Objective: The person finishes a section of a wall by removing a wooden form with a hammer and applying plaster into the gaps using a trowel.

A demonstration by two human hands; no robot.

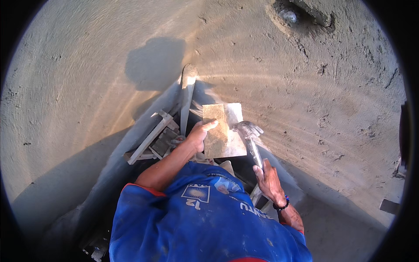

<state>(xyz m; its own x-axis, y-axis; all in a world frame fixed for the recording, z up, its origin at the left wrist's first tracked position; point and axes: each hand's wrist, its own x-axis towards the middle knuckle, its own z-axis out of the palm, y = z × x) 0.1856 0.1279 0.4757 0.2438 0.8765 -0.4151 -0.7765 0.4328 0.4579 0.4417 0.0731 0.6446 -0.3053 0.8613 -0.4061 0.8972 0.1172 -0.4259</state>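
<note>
In front of my chest, my left hand grips a flat rectangular tile by its left edge, the thumb lying over its face. The tile is tan and dusty on its left part and paler, sunlit, on its right. My right hand is closed around the handle of a claw hammer. The hammer's metal head points up and lies right beside the tile's right edge; whether the two touch I cannot tell.
Rough plastered walls meet at a corner ahead. A narrow wooden plank leans near that corner, and a wooden frame stands left of my left forearm. High on the right wall is a rough recess.
</note>
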